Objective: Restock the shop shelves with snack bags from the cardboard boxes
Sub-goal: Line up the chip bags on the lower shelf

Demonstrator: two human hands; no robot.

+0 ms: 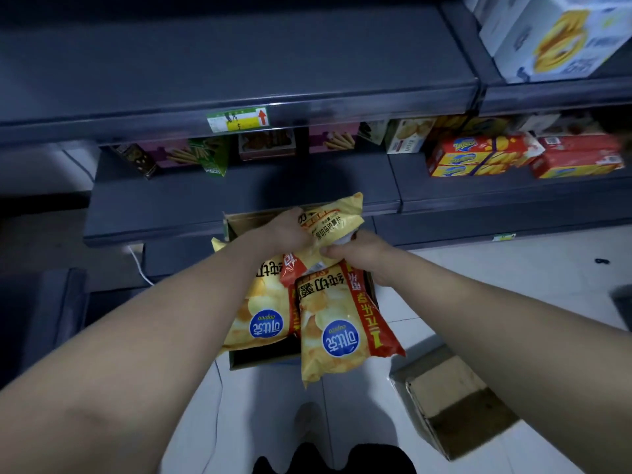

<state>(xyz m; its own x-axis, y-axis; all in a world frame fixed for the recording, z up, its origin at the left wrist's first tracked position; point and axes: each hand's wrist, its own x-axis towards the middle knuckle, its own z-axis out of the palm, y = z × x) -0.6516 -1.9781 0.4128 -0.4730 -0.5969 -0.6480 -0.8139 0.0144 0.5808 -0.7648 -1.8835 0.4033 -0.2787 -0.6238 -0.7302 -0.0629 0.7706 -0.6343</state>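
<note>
Both arms were stretched out in front, over the open cardboard box (239, 220) on the floor. The left hand (284, 230) was curled tight round the top bag (333, 218). The right hand (359, 251), just beside it, squeezed the end of the hanging bag (338, 323). A third bag (260, 313) sat under the left wrist, below the grey shelf (239, 196).
</note>
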